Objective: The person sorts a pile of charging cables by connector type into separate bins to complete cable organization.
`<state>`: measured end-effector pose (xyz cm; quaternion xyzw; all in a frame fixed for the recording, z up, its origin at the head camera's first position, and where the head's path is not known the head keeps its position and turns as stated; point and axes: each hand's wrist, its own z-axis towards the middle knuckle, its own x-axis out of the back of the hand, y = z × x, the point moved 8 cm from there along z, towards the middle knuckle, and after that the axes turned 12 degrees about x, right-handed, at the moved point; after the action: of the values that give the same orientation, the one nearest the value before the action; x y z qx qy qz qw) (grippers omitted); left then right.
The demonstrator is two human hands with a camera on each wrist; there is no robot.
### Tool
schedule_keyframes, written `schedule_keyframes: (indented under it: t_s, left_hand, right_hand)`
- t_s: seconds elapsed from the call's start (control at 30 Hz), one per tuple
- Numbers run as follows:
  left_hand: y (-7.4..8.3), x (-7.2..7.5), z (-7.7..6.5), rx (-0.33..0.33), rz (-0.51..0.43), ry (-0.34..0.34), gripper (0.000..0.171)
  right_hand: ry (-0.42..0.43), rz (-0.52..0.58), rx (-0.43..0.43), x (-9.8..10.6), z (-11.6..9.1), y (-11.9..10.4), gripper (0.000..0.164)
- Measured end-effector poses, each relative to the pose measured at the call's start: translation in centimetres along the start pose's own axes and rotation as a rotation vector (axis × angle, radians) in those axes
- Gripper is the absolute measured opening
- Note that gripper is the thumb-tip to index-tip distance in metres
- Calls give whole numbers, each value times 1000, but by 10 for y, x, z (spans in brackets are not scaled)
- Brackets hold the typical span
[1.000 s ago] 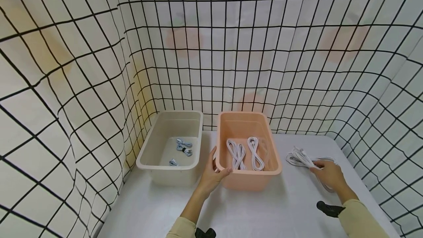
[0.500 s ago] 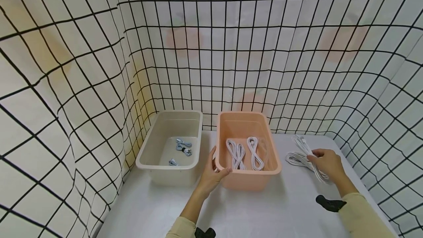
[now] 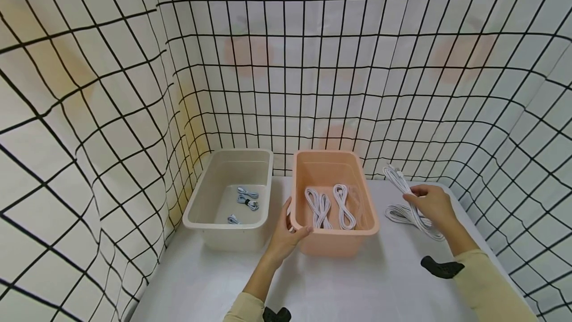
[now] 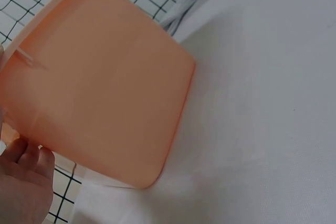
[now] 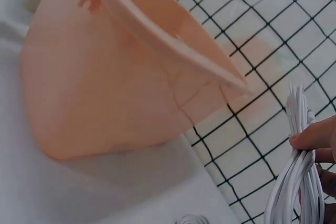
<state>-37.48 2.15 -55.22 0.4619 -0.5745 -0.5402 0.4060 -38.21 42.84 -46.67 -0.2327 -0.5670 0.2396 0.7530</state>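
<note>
My right hand (image 3: pixel 431 205) pinches a coiled white cable (image 3: pixel 396 179) between thumb and fingers, raised above the table at the right. The right wrist view shows the same bundle of white cable (image 5: pixel 296 182) hanging from the fingers. Beneath it, another coiled white cable (image 3: pixel 399 214) lies on the table. My left hand (image 3: pixel 282 240) grips the front left corner of a peach plastic bin (image 3: pixel 341 245), thumb at the rim and fingers along the side. Inside that bin lie several coiled white cables (image 3: pixel 318 207).
Left of the peach bin stands a beige bin (image 3: pixel 232 240) with several small light-blue cables (image 3: pixel 248 202) in it. Black grid netting (image 3: pixel 286 88) over white cloth walls surrounds the back and sides of the white table (image 3: pixel 348 292).
My right hand has lifted the coiled cable off the table and moved it up and slightly left, away from the other coil. The left hand stays at the peach bin.
</note>
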Motion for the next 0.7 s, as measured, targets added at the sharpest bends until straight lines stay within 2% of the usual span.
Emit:
schedule_keyframes:
  t_s: [0.4,0.7]
  left_hand:
    - [-1,0,0,12,-2,11,101]
    - [-2,0,1,5,-4,12,100]
  right_hand:
    - [5,90,22,-6,14,-46,50]
    - [-31,130,23,-24,27,-84,43]
